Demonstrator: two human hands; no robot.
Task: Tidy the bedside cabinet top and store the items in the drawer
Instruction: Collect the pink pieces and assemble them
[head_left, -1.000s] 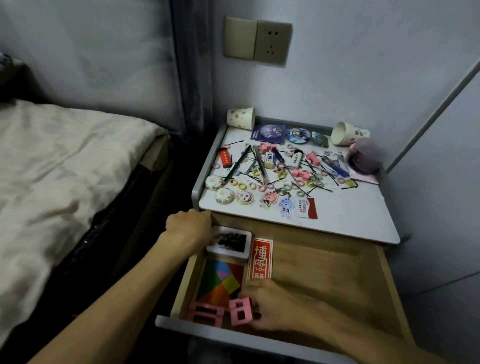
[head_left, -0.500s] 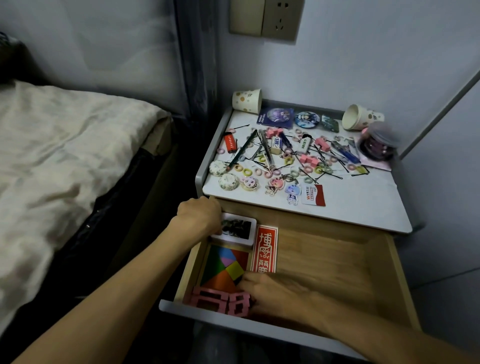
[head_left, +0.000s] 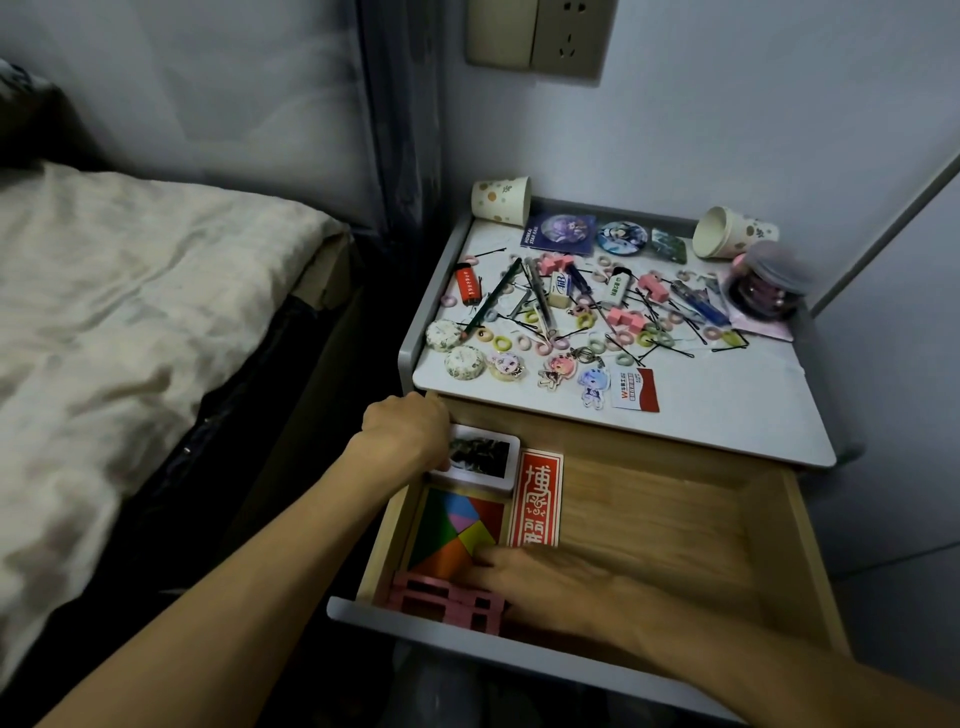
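Observation:
The bedside cabinet's wooden drawer (head_left: 675, 525) stands pulled out. My left hand (head_left: 405, 431) grips the left edge of a white-framed picture box (head_left: 483, 457) at the drawer's back left corner. In front of that box lie a coloured tangram (head_left: 457, 530) and a red card pack (head_left: 535, 499). My right hand (head_left: 545, 587) lies flat inside the drawer, its fingertips against the pink blocks (head_left: 447, 603) in the front left corner. The cabinet top (head_left: 727, 415) is littered with hair rings, hairpins, pens, lighters, badges and keychain figures.
Two paper cups (head_left: 501, 200) (head_left: 732, 231) lie tipped at the back corners, and a clear jar (head_left: 769, 286) stands at the right. A bed (head_left: 130, 322) is close on the left. The wall with a socket (head_left: 535, 36) is behind, and a panel is on the right.
My right hand has set the pink block it held down beside the other pink block at the drawer's front left. My left hand stays on the white box.

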